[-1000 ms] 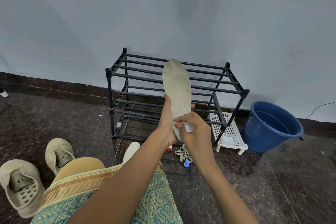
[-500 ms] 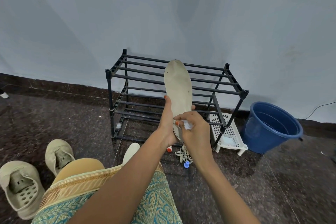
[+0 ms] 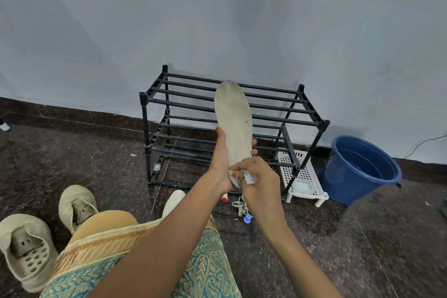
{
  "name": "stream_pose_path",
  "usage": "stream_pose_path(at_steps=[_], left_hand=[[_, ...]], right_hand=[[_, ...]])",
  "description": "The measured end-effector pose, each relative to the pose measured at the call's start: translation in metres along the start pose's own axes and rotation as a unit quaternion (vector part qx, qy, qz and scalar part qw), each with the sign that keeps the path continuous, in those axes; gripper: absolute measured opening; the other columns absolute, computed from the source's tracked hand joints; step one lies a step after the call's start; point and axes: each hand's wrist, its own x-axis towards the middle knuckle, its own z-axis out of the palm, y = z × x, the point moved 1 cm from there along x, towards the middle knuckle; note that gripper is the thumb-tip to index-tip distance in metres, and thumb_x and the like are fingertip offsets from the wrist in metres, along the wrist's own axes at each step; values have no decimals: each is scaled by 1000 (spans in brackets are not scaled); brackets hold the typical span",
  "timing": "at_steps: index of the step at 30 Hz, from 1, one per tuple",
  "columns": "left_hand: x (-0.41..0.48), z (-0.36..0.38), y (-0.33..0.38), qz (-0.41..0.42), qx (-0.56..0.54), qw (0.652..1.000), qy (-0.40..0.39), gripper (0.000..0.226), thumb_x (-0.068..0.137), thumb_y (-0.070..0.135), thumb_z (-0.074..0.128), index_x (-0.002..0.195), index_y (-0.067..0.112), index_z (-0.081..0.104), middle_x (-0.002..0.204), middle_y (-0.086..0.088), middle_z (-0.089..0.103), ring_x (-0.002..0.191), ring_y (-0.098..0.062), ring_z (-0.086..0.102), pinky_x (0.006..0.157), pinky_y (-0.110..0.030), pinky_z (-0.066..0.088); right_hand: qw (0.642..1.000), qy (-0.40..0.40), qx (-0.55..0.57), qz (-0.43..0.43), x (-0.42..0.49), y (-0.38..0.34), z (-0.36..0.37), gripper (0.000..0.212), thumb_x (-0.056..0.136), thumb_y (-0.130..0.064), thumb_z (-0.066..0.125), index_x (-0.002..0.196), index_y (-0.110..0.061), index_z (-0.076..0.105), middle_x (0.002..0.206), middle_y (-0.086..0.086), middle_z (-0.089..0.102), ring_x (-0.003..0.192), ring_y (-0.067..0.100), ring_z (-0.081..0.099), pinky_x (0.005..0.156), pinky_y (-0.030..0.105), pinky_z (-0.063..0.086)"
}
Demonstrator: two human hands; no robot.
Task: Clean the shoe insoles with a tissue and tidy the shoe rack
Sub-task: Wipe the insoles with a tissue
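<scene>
My left hand [image 3: 221, 161] grips the long beige foam insole [image 3: 233, 116] upright; my right hand [image 3: 260, 182] pinches what seems a crumpled white tissue [image 3: 250, 178], still rubbing the heel: wiping unfinished.

The shoe rack [image 3: 145, 128] stands on the floor [image 3: 72, 152] against the wall [image 3: 217, 19], with a small stand [image 3: 302, 176] just beside its right end and a bucket [image 3: 338, 184] right of that. The insole [image 3: 233, 116] is upright before the rack, the left hand [image 3: 221, 164] gripping its lower part from the left and the right hand [image 3: 258, 184] pinching the tissue [image 3: 250, 178] against its heel. A near shoe [image 3: 24, 251] and a far shoe [image 3: 77, 205] lie on the floor left of the rack, and laces [image 3: 242, 208] lie below the hands
</scene>
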Motion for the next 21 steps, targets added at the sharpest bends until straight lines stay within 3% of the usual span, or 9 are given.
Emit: stream_pose_path(at_steps=[6, 17, 21], left_hand=[[-2, 2, -1, 2, 29, 1000, -4, 84, 86, 73, 13, 87, 6, 63, 62, -6, 64, 52, -16, 62, 52, -21, 51], [-5, 5, 1, -5, -15, 1000, -18, 87, 83, 77, 18, 93, 2, 61, 67, -10, 64, 59, -18, 64, 71, -30, 53], [-8, 7, 0, -21, 11, 999, -34, 89, 81, 79, 15, 90, 6, 63, 78, -10, 66, 69, -20, 63, 73, -32, 52]], right_hand=[[999, 22, -31, 7, 13, 2, 2, 15, 77, 4, 63, 82, -8, 70, 84, -3, 56, 83, 13, 55, 74, 11, 40], [999, 19, -47, -17, -7, 8, -2, 16, 76, 4, 66, 82, -9, 71, 83, -6, 57, 81, 6, 53, 76, 4, 38], [999, 39, -35, -1, 2, 6, -2, 15, 77, 5, 64, 82, -9, 70, 82, -5, 55, 86, 13, 55, 80, 21, 44]])
